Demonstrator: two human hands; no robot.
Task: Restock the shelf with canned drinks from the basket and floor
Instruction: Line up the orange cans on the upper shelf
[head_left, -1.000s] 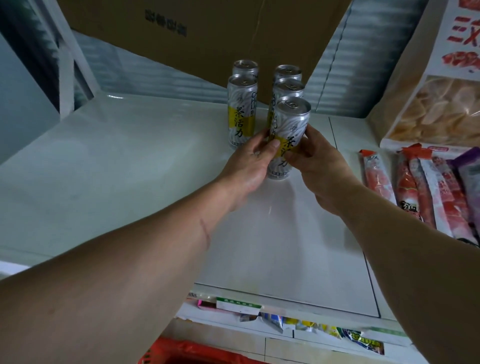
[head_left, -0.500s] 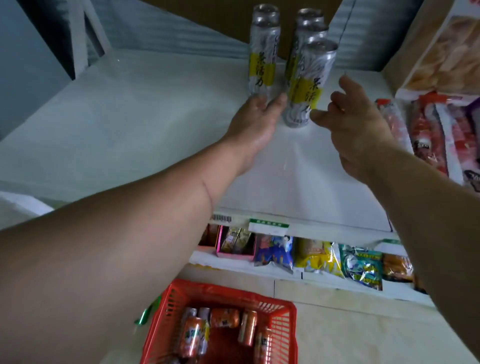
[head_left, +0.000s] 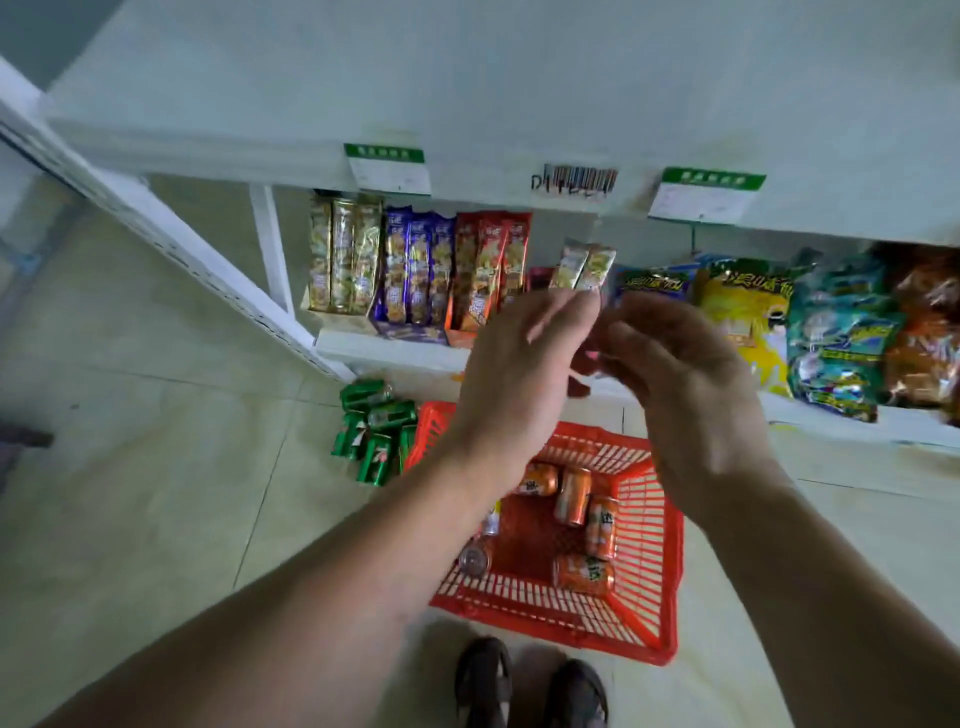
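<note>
The basket (head_left: 649, 545) sits on the floor (head_left: 156, 493) in front of the shelf (head_left: 467, 78). Several cans (head_left: 584, 573) lie on their sides in the basket. More cans (head_left: 376, 428) lie on the floor just left of the basket's far corner. Beyond the basket, a lower shelf holds snack packets (head_left: 415, 270) and, further right, snack bags (head_left: 831, 332). Both hands hover above the basket, left hand (head_left: 519, 384) beside right hand (head_left: 691, 395).
</note>
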